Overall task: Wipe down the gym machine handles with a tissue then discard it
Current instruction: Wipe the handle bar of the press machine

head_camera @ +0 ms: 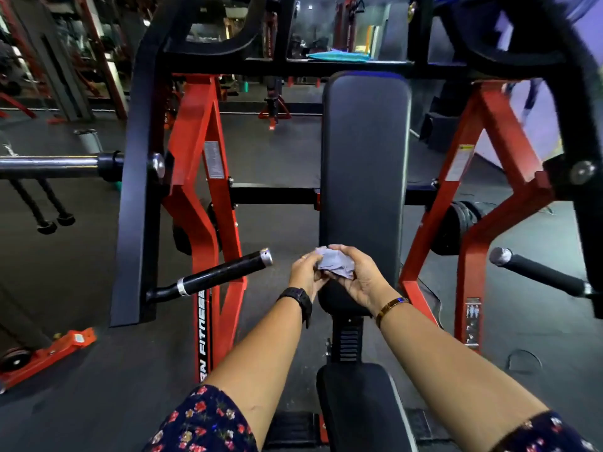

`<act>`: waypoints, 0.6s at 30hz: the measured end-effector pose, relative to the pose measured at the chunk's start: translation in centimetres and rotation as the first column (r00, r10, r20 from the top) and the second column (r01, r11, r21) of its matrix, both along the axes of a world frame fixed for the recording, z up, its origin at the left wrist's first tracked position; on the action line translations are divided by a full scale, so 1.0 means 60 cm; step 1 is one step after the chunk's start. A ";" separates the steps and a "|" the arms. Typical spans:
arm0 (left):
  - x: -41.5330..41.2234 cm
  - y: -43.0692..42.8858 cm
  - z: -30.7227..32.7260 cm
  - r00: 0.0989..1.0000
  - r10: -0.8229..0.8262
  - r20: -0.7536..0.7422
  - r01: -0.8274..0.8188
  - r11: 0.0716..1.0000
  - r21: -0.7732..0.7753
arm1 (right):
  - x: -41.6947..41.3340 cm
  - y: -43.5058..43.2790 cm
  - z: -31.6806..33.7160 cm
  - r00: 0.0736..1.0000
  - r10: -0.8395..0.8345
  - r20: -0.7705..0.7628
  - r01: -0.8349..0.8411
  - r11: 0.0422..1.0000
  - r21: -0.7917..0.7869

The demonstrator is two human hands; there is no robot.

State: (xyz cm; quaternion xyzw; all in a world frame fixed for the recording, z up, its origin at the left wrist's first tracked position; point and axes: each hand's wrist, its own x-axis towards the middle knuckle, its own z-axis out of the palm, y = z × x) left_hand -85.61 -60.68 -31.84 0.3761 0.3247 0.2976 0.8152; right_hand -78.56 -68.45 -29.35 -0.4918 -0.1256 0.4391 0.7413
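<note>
- The fingers [346,251] of the right hand [362,280] curl over the top of a crumpled, pale grey-lilac paper tissue [336,266], with the palm cupped beneath it. The fingers of the left hand [305,274] pinch its left edge, so both hands hold it.
- The tissue is a soft, creased wad with folded corners. It is held in the air in front of the lower end of the back pad, between the two handles and touching neither.
- A matte black wristwatch [297,300] wraps the left wrist, and a thin gold-coloured bangle [391,306] circles the right wrist. Dark floral sleeves [202,419] with small red and white blooms cover the arms nearer the camera.
- Behind the hands rises a long black back pad [365,158] of smooth vinyl with rounded corners. Below it is a black padded seat [355,406].
- The left handle [225,272] is a glossy black cylindrical bar with a silver metal end cap, near the left hand but apart from it. The right handle [538,272] is a matte black bar with a grey cap, well apart from the right hand.
- An angular red-painted steel frame [202,177] flanks the pad. A shiny chrome bar [49,164] juts out at the far left above the dark rubber floor [81,288].
</note>
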 end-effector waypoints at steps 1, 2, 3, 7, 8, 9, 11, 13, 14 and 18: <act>0.004 -0.009 0.002 1.000 -0.026 -0.002 0.026 1.000 -0.004 | 0.007 -0.009 0.000 0.999 -0.030 -0.023 0.030 1.000 -0.002; 0.008 -0.016 0.002 0.998 -0.058 -0.003 0.058 0.998 -0.001 | 0.013 -0.018 0.001 0.997 -0.064 -0.034 0.064 0.998 -0.008; 0.012 -0.021 0.002 0.996 -0.088 -0.006 0.088 0.996 0.009 | 0.016 -0.027 0.000 0.993 -0.106 -0.045 0.106 0.994 -0.015; 0.034 -0.038 0.000 0.981 -0.192 -0.032 0.192 0.981 0.009 | 0.027 -0.069 -0.004 0.960 -0.272 -0.061 0.268 0.961 -0.075; 0.039 -0.043 0.000 0.979 -0.204 -0.027 0.203 0.979 -0.009 | 0.027 -0.080 -0.003 0.950 -0.303 -0.072 0.297 0.951 -0.083; 0.044 -0.050 0.001 0.974 -0.226 -0.015 0.225 0.974 -0.036 | 0.029 -0.093 -0.003 0.935 -0.344 -0.081 0.337 0.937 -0.087; 0.055 -0.064 0.005 0.961 -0.276 0.016 0.276 0.956 -0.095 | 0.029 -0.117 -0.001 0.902 -0.422 -0.093 0.414 0.905 -0.093; 0.065 -0.081 0.004 0.944 -0.330 0.027 0.331 0.935 -0.131 | 0.028 -0.141 -0.001 0.871 -0.481 -0.100 0.472 0.875 -0.102; 0.069 -0.092 0.004 0.933 -0.359 0.032 0.360 0.922 -0.144 | 0.028 -0.154 -0.004 0.853 -0.512 -0.103 0.504 0.858 -0.098; 0.077 -0.142 0.000 0.897 -0.436 0.072 0.442 0.877 -0.190 | 0.017 -0.207 -0.013 0.790 -0.593 -0.159 0.592 0.804 -0.057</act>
